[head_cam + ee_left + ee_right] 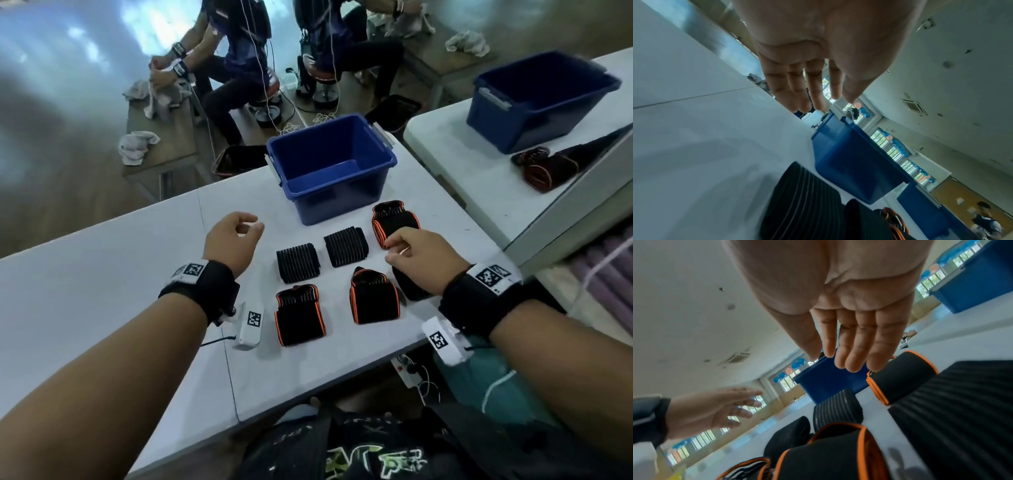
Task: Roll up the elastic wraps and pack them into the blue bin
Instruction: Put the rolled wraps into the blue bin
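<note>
The empty blue bin (pixel 334 205) stands at the far side of the white table (pixel 102 274). In front of it lie several folded elastic wraps: an orange-trimmed one (pixel 394 217) nearest the bin, two black ribbed ones (pixel 346 246) (pixel 298 262), and two orange-trimmed ones (pixel 299 315) (pixel 373 298) nearer me. A black one (pixel 409 289) is partly hidden under my right wrist. My right hand (pixel 394 246) hovers over the wraps with straight fingers (pixel 851 356), holding nothing. My left hand (pixel 251 226) floats left of the wraps, loosely curled and empty; its fingers (pixel 816 97) point toward the bin (pixel 855 165).
A second blue bin (pixel 541 102) and some dark rolled wraps (pixel 544 168) sit on the neighbouring table to the right. Seated people handle towels at wooden tables behind. The table's near edge runs just below my wrists.
</note>
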Demonstrator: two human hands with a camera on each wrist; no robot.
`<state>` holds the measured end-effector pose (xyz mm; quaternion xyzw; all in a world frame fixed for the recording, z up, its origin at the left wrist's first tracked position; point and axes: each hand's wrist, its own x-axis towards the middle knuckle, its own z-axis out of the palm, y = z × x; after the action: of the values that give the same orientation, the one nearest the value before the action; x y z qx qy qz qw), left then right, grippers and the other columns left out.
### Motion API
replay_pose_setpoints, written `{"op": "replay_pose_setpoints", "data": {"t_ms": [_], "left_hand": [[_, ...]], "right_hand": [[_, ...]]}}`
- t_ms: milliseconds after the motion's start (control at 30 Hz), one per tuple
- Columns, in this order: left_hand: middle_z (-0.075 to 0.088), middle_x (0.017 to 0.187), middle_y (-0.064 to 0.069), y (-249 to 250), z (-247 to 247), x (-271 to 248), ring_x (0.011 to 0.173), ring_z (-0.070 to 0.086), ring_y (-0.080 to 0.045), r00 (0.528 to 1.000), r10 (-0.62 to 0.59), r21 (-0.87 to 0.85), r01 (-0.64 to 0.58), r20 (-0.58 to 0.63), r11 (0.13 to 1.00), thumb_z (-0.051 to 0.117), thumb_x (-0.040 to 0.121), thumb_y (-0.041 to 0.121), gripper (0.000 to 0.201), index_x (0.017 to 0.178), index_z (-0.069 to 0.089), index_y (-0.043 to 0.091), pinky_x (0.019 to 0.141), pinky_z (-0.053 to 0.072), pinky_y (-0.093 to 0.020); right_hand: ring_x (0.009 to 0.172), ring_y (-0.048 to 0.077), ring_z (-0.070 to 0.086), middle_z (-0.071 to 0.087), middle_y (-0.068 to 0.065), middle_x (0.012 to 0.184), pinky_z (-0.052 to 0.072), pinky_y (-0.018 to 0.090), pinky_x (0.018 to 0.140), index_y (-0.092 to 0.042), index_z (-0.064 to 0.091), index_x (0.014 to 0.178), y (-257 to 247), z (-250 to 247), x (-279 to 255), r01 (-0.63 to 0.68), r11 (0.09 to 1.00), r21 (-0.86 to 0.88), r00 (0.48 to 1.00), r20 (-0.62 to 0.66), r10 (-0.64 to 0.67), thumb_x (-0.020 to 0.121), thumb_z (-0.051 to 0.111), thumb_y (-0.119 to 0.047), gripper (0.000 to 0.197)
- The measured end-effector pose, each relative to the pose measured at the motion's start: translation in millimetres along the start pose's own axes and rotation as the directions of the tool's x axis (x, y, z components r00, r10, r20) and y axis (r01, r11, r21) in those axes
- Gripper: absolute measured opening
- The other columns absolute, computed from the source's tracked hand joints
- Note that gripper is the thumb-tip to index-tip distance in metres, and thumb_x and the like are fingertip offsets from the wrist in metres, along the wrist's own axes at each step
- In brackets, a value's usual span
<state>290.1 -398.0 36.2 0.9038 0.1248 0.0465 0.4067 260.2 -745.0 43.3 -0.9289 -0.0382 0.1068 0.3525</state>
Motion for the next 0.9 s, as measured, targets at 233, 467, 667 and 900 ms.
{"op": "replay_pose_setpoints", "data": {"t_ms": [233,467,667,900], "left_hand": [[0.065,0.118,-0.006,40.2,14.5,63.1,0.107,0.062,-0.024,0.994,0.068,0.047,-0.072,0.085,0.996,0.060,0.096,0.041,0.041,0.134,0.057,0.024,0.096,0.049,-0.035],[0.035,0.155,-0.007,53.1,36.5,92.3,0.138,0.043,-0.028,0.973,0.177,0.195,-0.204,0.147,0.960,0.058,0.098,0.038,0.056,0.148,0.045,0.016,0.117,0.034,-0.040],[0.045,0.142,-0.007,55.1,43.7,98.3,0.126,0.051,-0.025,0.988,0.116,0.168,-0.133,0.106,0.977,0.058,0.097,0.034,0.045,0.135,0.057,0.010,0.112,0.037,-0.035],[0.054,0.129,-0.012,69.4,49.1,101.8,0.118,0.054,-0.026,0.999,0.032,0.186,-0.034,0.018,0.982,0.065,0.093,0.035,0.037,0.120,0.063,0.009,0.101,0.041,-0.034]], "right_hand": [[0.108,0.018,0.057,0.054,0.002,0.126,0.043,0.027,0.097,-0.024,0.056,0.131,6.0,-24.7,36.8,-0.001,0.961,-0.276,0.999,0.050,0.016,0.081,0.073,-0.020,0.053],[0.117,0.023,0.054,0.050,0.001,0.128,0.044,0.036,0.103,-0.026,0.049,0.138,-3.1,-34.3,62.4,0.022,0.891,-0.453,0.986,0.158,0.056,0.078,0.072,-0.018,0.065],[0.122,0.023,0.050,0.047,0.000,0.134,0.044,0.036,0.104,-0.027,0.044,0.142,0.2,-31.4,88.2,0.036,0.863,-0.504,0.977,0.199,0.075,0.078,0.072,-0.019,0.071],[0.133,0.026,0.043,0.037,0.002,0.150,0.041,0.041,0.110,-0.027,0.033,0.150,11.0,-27.3,122.5,0.175,0.828,-0.533,0.940,0.341,0.021,0.067,0.082,-0.028,0.095]]}}
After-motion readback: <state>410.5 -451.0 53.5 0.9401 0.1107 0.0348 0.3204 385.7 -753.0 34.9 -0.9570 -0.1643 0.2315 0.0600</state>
